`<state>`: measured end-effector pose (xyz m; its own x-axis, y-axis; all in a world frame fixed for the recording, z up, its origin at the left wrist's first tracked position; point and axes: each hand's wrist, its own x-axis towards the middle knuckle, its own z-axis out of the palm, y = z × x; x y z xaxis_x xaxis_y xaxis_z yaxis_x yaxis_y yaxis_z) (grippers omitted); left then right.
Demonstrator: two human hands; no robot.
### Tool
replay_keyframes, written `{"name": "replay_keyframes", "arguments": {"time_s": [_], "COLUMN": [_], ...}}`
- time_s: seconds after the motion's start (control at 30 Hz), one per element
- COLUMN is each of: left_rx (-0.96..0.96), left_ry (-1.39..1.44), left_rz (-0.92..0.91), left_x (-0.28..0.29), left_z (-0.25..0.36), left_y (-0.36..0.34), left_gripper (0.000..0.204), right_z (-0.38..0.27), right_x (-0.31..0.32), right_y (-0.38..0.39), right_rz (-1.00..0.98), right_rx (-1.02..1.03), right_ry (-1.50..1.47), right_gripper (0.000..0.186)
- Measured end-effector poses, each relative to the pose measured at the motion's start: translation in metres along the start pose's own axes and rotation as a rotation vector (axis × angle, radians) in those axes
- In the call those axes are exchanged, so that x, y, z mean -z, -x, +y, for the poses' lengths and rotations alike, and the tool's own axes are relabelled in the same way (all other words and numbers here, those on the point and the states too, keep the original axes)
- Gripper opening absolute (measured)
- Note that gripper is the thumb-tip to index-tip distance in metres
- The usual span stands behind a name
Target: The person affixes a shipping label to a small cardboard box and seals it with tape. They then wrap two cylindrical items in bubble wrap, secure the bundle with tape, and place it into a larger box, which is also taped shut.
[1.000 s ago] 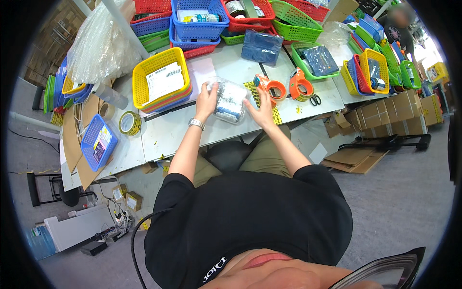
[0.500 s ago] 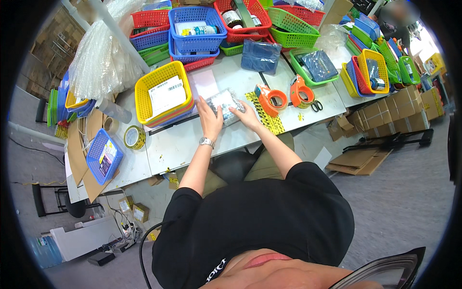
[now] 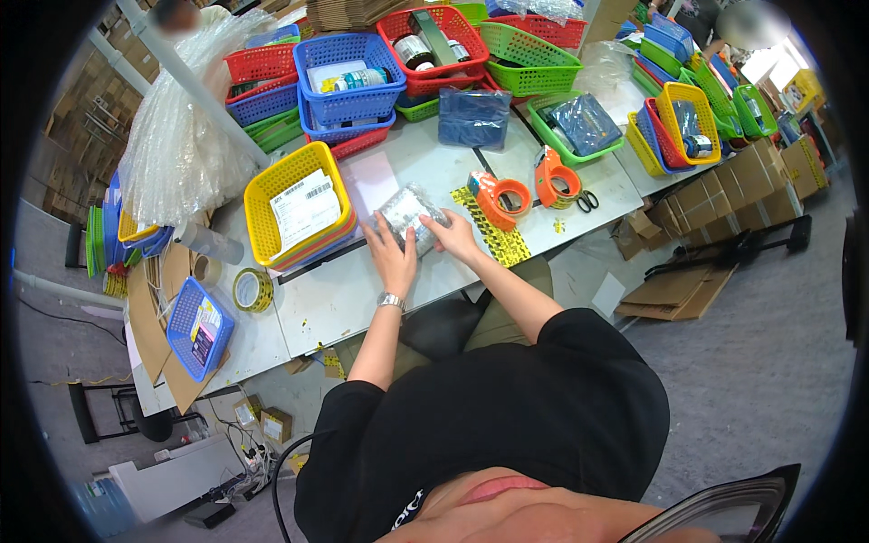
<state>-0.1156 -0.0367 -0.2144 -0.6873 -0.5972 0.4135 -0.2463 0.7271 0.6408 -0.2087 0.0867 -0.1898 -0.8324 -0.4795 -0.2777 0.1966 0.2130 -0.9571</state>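
Two hands, left hand (image 3: 391, 258) and right hand (image 3: 453, 237), flat on one bubble-wrapped parcel (image 3: 407, 215) on table (image 3: 344, 299). Two orange tape dispensers (image 3: 500, 199) beside it. Yellow basket (image 3: 291, 217) holds paper sheet (image 3: 304, 210).

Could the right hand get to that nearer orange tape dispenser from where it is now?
Probably yes. The right hand rests on the bubble-wrapped packet, and the orange tape dispenser stands just beside it on the table, with nothing between them.

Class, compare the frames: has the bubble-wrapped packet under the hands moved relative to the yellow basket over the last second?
Yes. The bubble-wrapped packet has shifted left, closer to the yellow basket and farther from the orange tape dispenser.
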Motion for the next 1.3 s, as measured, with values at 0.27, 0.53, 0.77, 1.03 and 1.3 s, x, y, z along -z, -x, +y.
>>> {"name": "replay_keyframes", "arguments": {"time_s": [0.27, 0.53, 0.77, 1.03, 1.3], "left_rx": [0.110, 0.308, 0.451, 0.331, 0.377], "left_ry": [0.296, 0.421, 0.495, 0.289, 0.193], "left_rz": [-0.230, -0.123, 0.140, 0.253, 0.946], "left_x": [0.044, 0.134, 0.157, 0.201, 0.312], "left_z": [-0.026, -0.048, -0.084, -0.118, -0.250], "left_y": [0.024, 0.108, 0.119, 0.109, 0.095], "left_gripper": [0.045, 0.019, 0.014, 0.013, 0.010], "right_z": [-0.004, -0.051, -0.016, -0.069, -0.060], "right_x": [0.007, 0.109, 0.190, 0.074, -0.031], "right_y": [-0.104, -0.201, -0.243, -0.130, 0.004], "right_rz": [0.126, 0.897, 0.496, 0.360, 0.119], "right_rx": [0.070, 0.189, 0.202, 0.836, 0.983], "right_ry": [0.324, 0.728, 0.414, 1.006, 0.724], "right_gripper": [0.087, 0.105, 0.048, 0.050, 0.043]}}
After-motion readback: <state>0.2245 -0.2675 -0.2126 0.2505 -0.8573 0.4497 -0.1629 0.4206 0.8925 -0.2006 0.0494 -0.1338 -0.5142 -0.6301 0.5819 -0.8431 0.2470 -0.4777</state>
